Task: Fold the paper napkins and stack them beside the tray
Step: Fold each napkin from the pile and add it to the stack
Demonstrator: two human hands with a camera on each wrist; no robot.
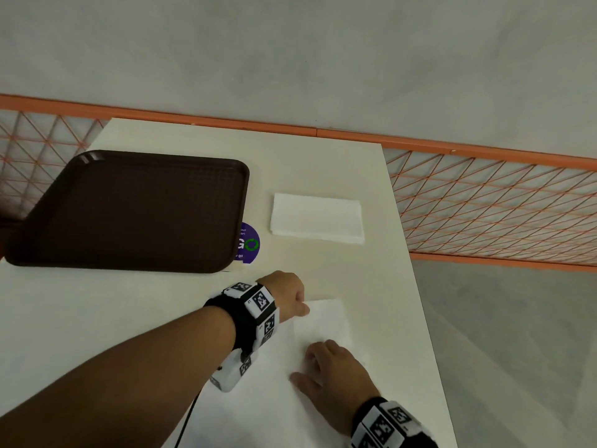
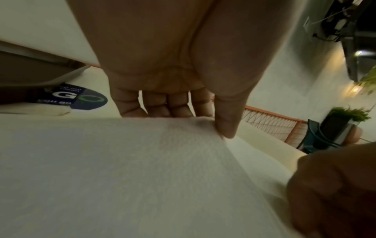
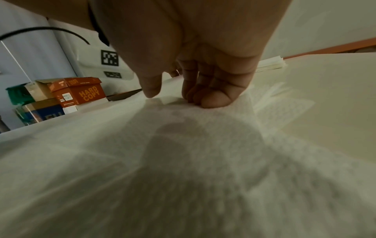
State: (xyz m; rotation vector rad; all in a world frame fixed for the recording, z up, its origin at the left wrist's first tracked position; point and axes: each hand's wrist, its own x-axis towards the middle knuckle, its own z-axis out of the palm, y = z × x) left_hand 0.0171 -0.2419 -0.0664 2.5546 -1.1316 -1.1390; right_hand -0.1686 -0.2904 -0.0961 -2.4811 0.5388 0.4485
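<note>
A white paper napkin (image 1: 329,321) lies spread on the cream table near its right edge. My left hand (image 1: 300,305) holds the napkin's far left edge; in the left wrist view the thumb (image 2: 225,127) sits on top of the napkin (image 2: 142,169) and the fingers go down behind its edge. My right hand (image 1: 310,360) presses down on the napkin (image 3: 183,161) with bent fingertips (image 3: 213,99) and grips nothing. A stack of folded napkins (image 1: 318,218) rests just right of the dark brown tray (image 1: 129,211), which has nothing on it.
A round purple sticker (image 1: 248,242) peeks from under the tray's right corner. The table's right edge (image 1: 420,318) runs close to the napkin, with an orange mesh railing (image 1: 484,205) beyond. Cardboard boxes (image 3: 81,91) stand off the table.
</note>
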